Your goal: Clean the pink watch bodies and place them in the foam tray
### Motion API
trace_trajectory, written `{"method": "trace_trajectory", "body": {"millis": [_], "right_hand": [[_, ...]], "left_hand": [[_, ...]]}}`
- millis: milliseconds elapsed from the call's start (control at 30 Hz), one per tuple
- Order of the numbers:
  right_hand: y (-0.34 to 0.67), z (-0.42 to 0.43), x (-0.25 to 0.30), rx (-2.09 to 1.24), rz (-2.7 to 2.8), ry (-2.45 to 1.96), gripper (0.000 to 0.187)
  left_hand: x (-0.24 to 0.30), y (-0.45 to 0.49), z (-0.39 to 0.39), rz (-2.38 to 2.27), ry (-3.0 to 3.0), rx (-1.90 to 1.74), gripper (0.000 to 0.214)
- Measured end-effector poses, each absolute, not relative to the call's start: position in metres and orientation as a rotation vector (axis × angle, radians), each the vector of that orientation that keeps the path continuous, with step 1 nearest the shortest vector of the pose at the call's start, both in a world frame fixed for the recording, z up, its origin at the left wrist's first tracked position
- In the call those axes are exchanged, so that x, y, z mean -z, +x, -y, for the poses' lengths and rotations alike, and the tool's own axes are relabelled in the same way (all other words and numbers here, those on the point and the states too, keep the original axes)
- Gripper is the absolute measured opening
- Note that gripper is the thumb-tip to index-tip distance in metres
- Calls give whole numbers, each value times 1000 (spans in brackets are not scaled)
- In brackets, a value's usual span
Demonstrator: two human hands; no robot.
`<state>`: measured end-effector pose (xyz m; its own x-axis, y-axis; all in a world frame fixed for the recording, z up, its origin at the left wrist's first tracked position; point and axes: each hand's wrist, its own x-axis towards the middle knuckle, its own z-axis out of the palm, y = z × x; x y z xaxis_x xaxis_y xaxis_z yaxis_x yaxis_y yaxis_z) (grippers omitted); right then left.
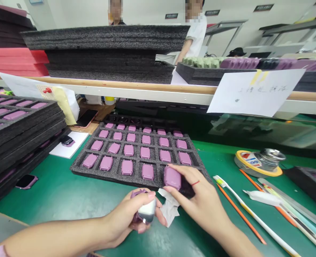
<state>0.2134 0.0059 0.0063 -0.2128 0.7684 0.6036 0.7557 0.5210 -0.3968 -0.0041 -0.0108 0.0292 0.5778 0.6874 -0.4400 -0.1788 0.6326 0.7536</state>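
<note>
My left hand (132, 214) is closed around a smartwatch (146, 211) with a purple frame and a shiny face that reflects light. More purple shows between the fingers, but I cannot make out whether it is a second piece. Thumb and fingers of my right hand (198, 194) pinch a purple watch case (172, 177) over the front row of a black foam tray (99, 175). Similar purple cases sit in the tray's compartments in several rows. A crumpled white tissue (169, 208) hangs between the hands, near the right thumb and the left fingertips.
On the right lie a toothbrush (250, 207), orange sticks (239, 210), a white tube (263, 197) and a round tin with a metal-topped container (271, 159). Stacked foam trays (48, 117) rise at left, beside a loose watch (26, 181). A shelf (190, 96) crosses behind; two people stand beyond.
</note>
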Motion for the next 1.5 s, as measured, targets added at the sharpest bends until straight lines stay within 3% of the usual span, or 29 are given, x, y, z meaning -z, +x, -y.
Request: {"method": "trace_trajectory", "body": {"millis": [200, 333, 500, 567, 700, 833, 967, 1067, 1200, 1500], "right_hand": [[198, 2, -4, -26, 2123, -1159, 47], [194, 16, -23, -82, 2094, -864, 47], [178, 26, -30, -36, 2097, -784, 13], [174, 27, -28, -62, 2078, -794, 7], [174, 26, -30, -51, 2021, -749, 6], [182, 23, -38, -180, 1889, -793, 17], [187, 24, -41, -186, 1824, -811, 7], [183, 27, -38, -78, 1993, -800, 23], [177, 28, -35, -207, 2013, -846, 11], [198, 22, -35, -570, 1229, -1025, 8]], "left_hand": [[-27, -3, 9, -660, 566, -609, 46], [-27, -2, 8, -624, 489, -610, 50], [-28, 1, 8, -616, 456, -646, 51], [-30, 2, 8, -590, 463, -640, 50], [-29, 3, 7, -553, 446, -624, 47], [-25, 1, 10, -533, 476, -610, 47], [-22, 1, 12, -500, 508, -586, 52], [-22, 1, 11, -499, 495, -596, 52], [-22, 1, 7, -490, 493, -619, 47], [-24, -1, 10, -455, 552, -545, 49]]}}
